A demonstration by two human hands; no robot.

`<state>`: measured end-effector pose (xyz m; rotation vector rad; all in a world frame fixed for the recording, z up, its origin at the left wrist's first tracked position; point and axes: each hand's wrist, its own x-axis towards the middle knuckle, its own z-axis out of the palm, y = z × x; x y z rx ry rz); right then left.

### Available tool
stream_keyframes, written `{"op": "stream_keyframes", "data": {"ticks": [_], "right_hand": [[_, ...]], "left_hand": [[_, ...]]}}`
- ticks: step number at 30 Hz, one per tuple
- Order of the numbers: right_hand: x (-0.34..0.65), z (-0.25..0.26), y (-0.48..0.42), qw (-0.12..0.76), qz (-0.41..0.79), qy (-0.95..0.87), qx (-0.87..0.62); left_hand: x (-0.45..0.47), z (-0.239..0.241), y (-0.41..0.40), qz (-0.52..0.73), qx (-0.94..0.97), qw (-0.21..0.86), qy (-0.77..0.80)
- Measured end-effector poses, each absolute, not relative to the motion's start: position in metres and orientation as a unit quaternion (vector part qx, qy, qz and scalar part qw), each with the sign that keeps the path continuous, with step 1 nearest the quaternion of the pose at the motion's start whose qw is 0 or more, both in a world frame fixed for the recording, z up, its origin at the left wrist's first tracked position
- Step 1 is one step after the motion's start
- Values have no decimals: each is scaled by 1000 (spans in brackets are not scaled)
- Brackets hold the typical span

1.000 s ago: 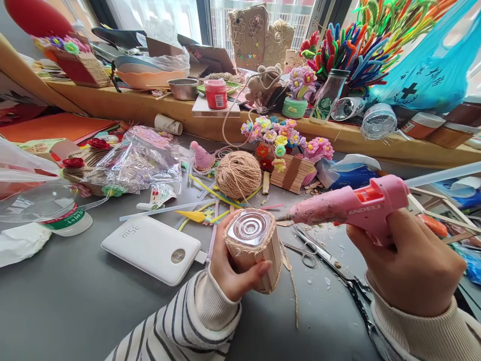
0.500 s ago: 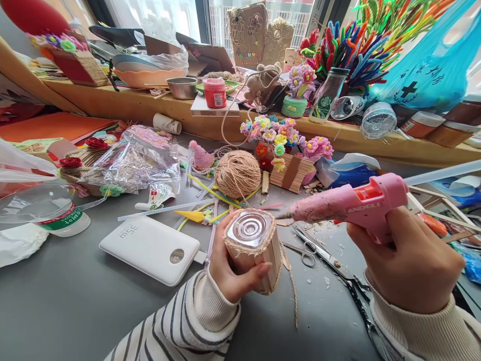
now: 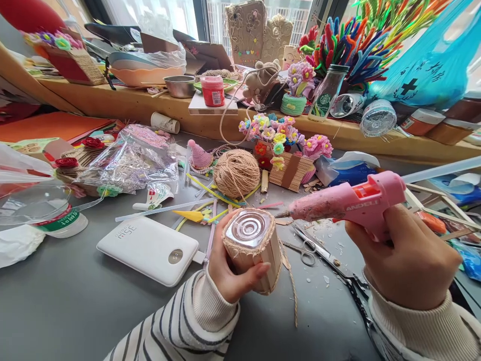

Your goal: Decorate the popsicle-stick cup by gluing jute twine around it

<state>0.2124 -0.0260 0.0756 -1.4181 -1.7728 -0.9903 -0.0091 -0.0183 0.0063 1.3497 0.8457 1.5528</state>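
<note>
My left hand (image 3: 229,265) is wrapped round a small squarish cup (image 3: 252,250) with flat wooden strips on its sides. Its clear ringed base faces up, edged with twine. A loose twine end (image 3: 294,296) hangs at its right side. My right hand (image 3: 408,255) grips a pink glue gun (image 3: 361,203), with a translucent glue stick (image 3: 443,169) sticking out of its back. The metal nozzle points left, close to the upper right edge of the cup; whether it touches is hard to tell. Just behind the cup sits a ball of twine (image 3: 236,173).
Small scissors (image 3: 306,253) and large shears (image 3: 338,265) lie right of the cup among scraps. A white power bank (image 3: 148,250) with a plugged cable lies left. Behind are crafted flowers (image 3: 276,133), and a crowded ledge (image 3: 150,108) runs along the window.
The whole view has shifted very slightly. Both hands keep their holds, and the glue gun stays by the cup's edge almost unmoved.
</note>
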Motion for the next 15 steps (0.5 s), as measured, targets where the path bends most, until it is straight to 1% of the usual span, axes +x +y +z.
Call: {"op": "stream_keyframes", "data": {"ticks": [3, 5, 7, 10, 15], "right_hand": [[211, 74, -24, 339, -370, -677, -538], [212, 75, -21, 355, -340, -671, -555], [215, 77, -16, 378, -274, -649, -601], [223, 78, -5, 391, -121, -598, -689], [236, 61, 14, 381, -23, -562, -734]], "left_hand": [[-13, 3, -18, 615, 534, 464, 348], [-15, 2, -19, 605, 521, 493, 345], [-15, 3, -21, 596, 493, 540, 332], [-12, 10, -26, 578, 426, 625, 306], [-10, 21, -27, 543, 371, 697, 284]]}}
